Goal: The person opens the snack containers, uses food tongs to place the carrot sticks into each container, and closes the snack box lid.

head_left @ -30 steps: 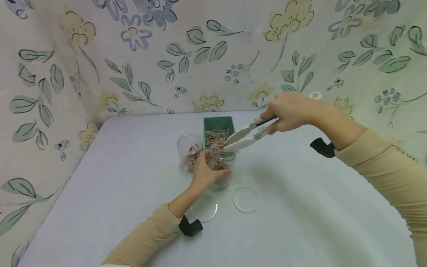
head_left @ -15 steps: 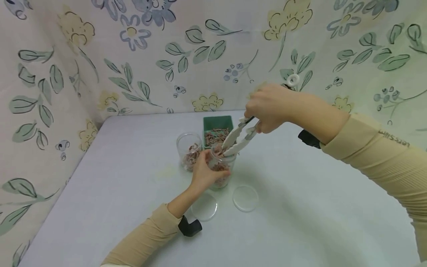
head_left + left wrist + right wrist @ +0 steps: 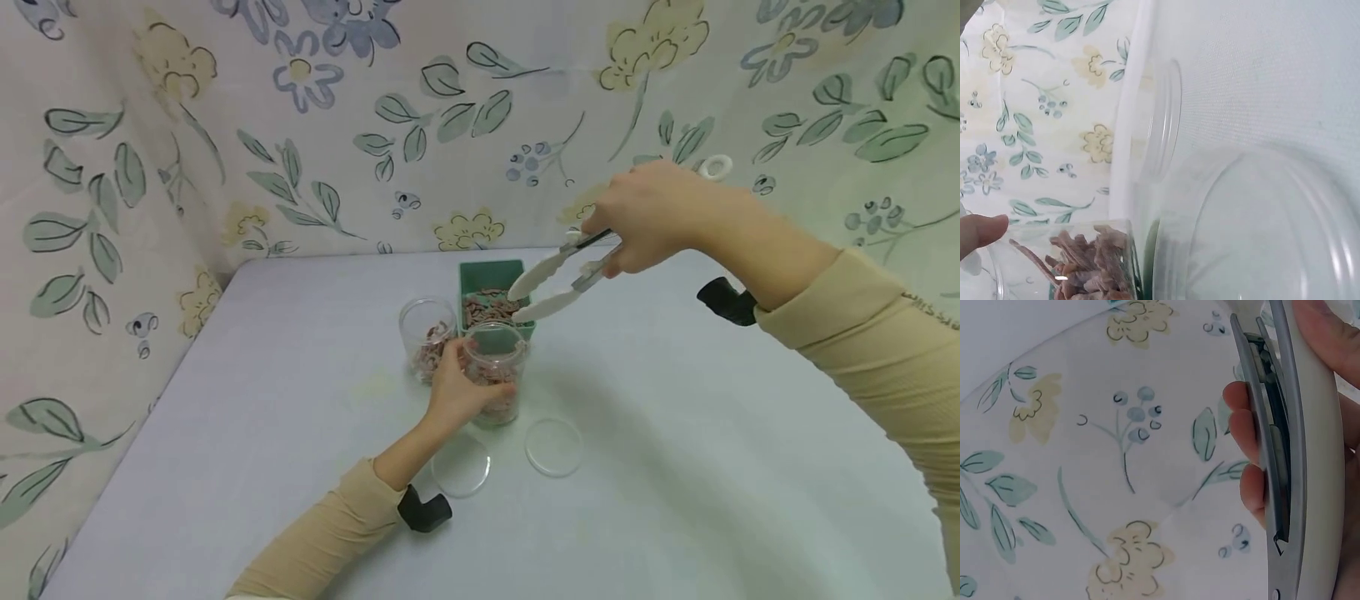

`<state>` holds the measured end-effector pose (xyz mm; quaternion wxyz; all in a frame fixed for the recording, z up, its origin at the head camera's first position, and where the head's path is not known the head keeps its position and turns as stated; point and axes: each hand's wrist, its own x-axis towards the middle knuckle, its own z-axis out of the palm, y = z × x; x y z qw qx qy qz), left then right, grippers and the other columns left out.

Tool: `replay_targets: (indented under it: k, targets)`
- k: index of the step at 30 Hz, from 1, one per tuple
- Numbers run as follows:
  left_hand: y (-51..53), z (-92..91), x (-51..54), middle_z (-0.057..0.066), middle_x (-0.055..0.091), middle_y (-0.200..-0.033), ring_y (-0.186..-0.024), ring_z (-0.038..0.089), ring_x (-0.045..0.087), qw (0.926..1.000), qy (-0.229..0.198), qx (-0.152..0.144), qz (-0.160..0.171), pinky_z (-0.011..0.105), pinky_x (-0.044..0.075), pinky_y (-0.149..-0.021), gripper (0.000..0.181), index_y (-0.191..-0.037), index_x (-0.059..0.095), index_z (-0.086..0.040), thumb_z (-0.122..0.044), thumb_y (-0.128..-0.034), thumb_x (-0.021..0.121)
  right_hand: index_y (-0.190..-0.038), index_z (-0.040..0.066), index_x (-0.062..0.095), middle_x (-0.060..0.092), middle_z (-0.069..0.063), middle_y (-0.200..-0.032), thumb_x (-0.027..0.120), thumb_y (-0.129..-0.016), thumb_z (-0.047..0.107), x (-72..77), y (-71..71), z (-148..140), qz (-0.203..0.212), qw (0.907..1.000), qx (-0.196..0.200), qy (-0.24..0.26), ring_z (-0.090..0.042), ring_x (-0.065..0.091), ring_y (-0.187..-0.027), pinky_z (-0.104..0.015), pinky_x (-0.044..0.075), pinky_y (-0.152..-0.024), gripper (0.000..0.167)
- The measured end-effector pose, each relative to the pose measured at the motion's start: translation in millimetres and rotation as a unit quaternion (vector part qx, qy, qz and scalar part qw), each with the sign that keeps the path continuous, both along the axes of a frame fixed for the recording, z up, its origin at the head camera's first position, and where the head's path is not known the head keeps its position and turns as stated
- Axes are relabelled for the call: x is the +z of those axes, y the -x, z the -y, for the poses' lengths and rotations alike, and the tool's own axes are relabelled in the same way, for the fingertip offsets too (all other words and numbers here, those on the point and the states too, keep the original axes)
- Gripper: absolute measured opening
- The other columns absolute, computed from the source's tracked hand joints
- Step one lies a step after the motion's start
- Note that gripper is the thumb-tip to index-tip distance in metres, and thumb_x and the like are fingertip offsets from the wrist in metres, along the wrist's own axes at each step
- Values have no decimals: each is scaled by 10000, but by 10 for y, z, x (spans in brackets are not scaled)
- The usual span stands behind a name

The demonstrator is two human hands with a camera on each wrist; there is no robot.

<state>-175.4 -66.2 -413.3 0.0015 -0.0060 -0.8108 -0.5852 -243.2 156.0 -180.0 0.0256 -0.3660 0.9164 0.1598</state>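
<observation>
1. Jar (image 3: 497, 368) of brown strips: upright just in front of the green tray (image 3: 491, 273), thumb and fingers of the left hand (image 3: 454, 388) curled round its side.
2. Changed within the last second: tongs (image 3: 546, 306) first above the jar with a clump, then dipped into its mouth, now back over the right side of the tray, spread apart, no clump visible between the tips.
3. Likely meaning: another load left in the jar; filling perhaps unfinished, with strips (image 3: 487, 308) lying in the tray.
4. Right hand (image 3: 647, 221): raised to the right of the tray, fingers wrapped round the tongs.
5. Second jar (image 3: 420, 354), partly filled: left of the tray and nearer. Left lid (image 3: 461, 465) and right lid (image 3: 553, 448): both off, on the tray's near side, past the held jar.
6. Hard to tell: any contact between tips and strips. Hidden: part of the jar, behind the left hand. Cut off: tongs' tips in the right wrist view; most of the left hand in the left wrist view.
</observation>
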Motion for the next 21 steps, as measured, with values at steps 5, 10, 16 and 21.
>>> replay_targets:
  k: [5,10,16,21]
  targets:
    - [10,-8,-17,190,489,-1339,-1279,372,457,9996,-179,134,153,503,408,-1038,746,-1290,429,-35,-192,-715,878,-1093,114,757,728,-36,-911,791,-732,313,11,14,-121,205,9995,-227,74,-215,586,-731,-381,470,-591,413]
    - [13,-36,-11,187,472,-1347,-1286,380,445,9996,-180,202,117,503,402,-1042,744,-1279,421,-32,-192,-715,879,-1041,146,775,722,-3,-939,789,-738,296,-50,-14,-118,563,9983,-171,53,-180,561,-734,-353,448,-583,339]
    - [4,-67,-21,170,466,-1337,-1277,387,443,9996,-170,191,85,503,397,-1045,742,-1283,422,-13,-183,-720,875,-1034,142,778,720,-4,-951,804,-724,281,-129,-41,-69,570,9983,-135,54,-213,566,-778,-386,460,-629,340]
    - [-2,-81,-14,167,470,-1335,-1277,383,443,9997,-184,155,58,500,399,-1045,744,-1288,425,-12,-185,-721,874,-1054,147,774,725,-18,-973,812,-723,291,-140,-44,-78,514,9986,-142,75,-225,587,-783,-405,473,-640,363]
